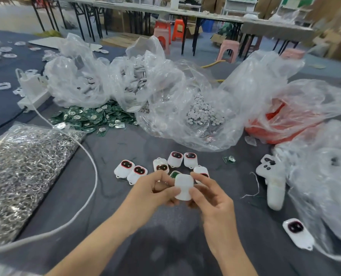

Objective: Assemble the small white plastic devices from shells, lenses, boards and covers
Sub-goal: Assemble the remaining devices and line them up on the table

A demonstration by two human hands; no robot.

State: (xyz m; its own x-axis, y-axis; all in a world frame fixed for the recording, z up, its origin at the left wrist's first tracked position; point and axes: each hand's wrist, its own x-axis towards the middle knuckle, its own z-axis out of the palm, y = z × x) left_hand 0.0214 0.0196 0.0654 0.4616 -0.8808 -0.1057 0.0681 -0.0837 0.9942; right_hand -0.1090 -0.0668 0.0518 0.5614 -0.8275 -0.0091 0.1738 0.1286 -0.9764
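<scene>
Both hands hold one small white plastic device (183,187) above the grey table (115,206), its plain white back toward me. My left hand (155,191) pinches its left side with thumb and fingers. My right hand (209,193) pinches its right side. Just beyond the hands lie several white shells with red-rimmed dark lenses (176,159), and one shell showing a green board (174,174). Another lensed shell (298,235) lies alone at the lower right.
A pile of green circuit boards (94,118) lies at centre left. Clear bags hold white covers (131,76) and round white discs (203,114). A bag of metal rings (24,168) fills the left. A white cable (86,156), a power strip (34,96) and a white controller (273,182) lie nearby.
</scene>
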